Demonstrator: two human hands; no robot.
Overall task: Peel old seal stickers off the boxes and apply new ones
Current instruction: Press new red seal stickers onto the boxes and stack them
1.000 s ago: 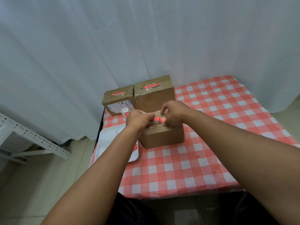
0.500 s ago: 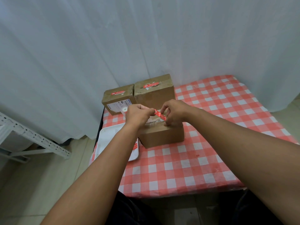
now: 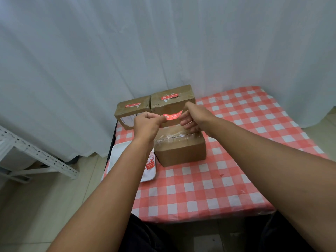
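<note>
A red seal sticker [image 3: 172,116] hangs stretched in the air between both my hands, above the near cardboard box [image 3: 181,148]. My left hand [image 3: 148,123] pinches its left end and my right hand [image 3: 195,118] pinches its right end. The near box's top shows clear tape and no red sticker. Behind it stand two more cardboard boxes: the left one [image 3: 133,113] and the taller right one [image 3: 172,100], each with a red sticker on top.
A white tray [image 3: 119,155] with a sheet of red stickers [image 3: 151,163] lies left of the near box, partly under my left forearm. The table has a red-and-white checked cloth [image 3: 227,170]. White curtain behind; a white metal rack [image 3: 36,157] stands on the floor at left.
Both hands have risen from the near box's top, and the red sticker now spans free between them, off the box.
</note>
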